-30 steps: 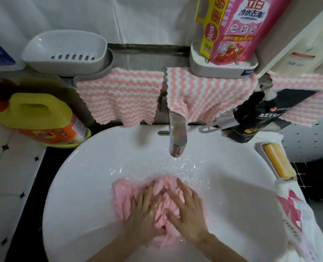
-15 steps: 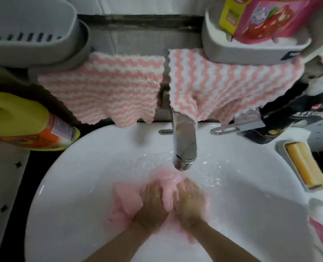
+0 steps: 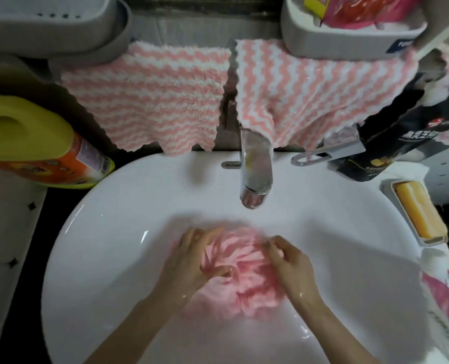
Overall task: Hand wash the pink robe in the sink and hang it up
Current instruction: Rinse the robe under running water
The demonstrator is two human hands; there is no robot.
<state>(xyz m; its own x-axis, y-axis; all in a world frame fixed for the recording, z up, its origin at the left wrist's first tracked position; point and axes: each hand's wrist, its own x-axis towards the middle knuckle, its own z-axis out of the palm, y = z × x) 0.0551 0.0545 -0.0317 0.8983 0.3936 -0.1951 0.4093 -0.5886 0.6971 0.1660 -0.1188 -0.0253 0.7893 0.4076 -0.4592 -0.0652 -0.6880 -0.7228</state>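
1. The robe (image 3: 244,271) lies bunched in a wet wad low in the sink (image 3: 99,232), toward 6 o'clock from the basin's middle and straight down from the tap (image 3: 254,177), which stands at 12 o'clock.
2. The wad is roughly round with no clear long axis. Its folds fan out from a gathered spot near the left thumb.
3. The left hand (image 3: 191,261) is on the wad's 9 o'clock side, with curled fingers and thumb pinching folds of the cloth.
4. The right hand (image 3: 290,264) is on the 3 o'clock side, its fingers curled onto the edge. It looks like a grip, though blur softens the fingertips.
5. The cloth lies between the two hands, both touching it and equally near. I judge the next scrub or squeeze turns on drawing them inward against each other.
6. The washing looks to be in progress. Wringing and hanging are not yet done.
7. Whether water runs from the tap, I cannot tell.
8. A soap bar (image 3: 417,214) sits in a dish at 3 o'clock beside the sink, and a yellow bottle (image 3: 28,137) lies at 10 o'clock.
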